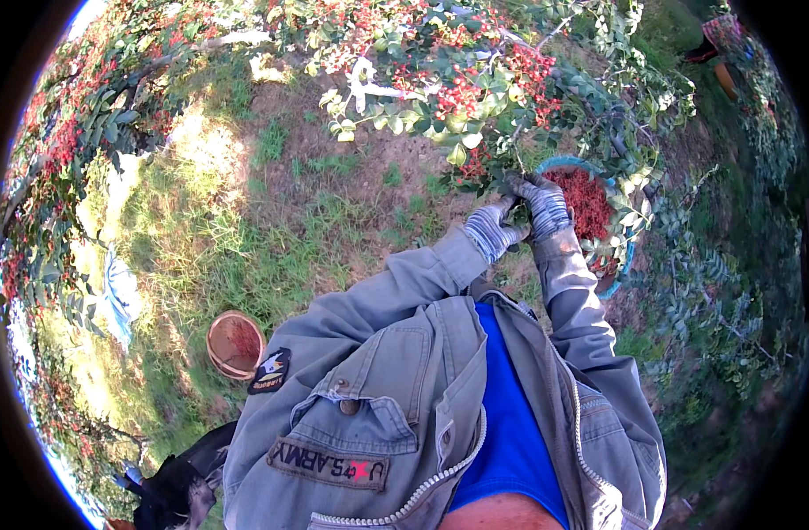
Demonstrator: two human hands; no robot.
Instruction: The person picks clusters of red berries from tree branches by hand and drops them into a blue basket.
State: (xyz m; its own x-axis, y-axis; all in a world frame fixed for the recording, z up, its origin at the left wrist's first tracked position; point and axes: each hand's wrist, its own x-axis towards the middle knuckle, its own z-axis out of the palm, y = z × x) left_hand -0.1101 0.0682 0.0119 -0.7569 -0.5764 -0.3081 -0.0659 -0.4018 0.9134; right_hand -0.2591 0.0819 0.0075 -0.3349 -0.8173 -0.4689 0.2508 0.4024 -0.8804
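Both my hands wear grey-and-white striped gloves and are close together under a branch with red berry clusters (462, 97). My right hand (546, 208) has its fingers closed at the lower leaves of a leafy twig (493, 179). Just beside it, my left hand (493, 231) is curled with thumb and fingers together; what it holds, if anything, is hidden. Right of my right hand stands a blue-rimmed basket (570, 162), heaped with small red berries (585, 205). Leaves cover part of its right side.
A round wicker basket (212, 340) with some red berries inside stands on the grass to the left. Berry-laden branches (64, 141) line the left. A pale blue sheet or bag (119, 296) hangs there. Partly visible are a dark shape (179, 486), lower left, and a person (721, 35), top right.
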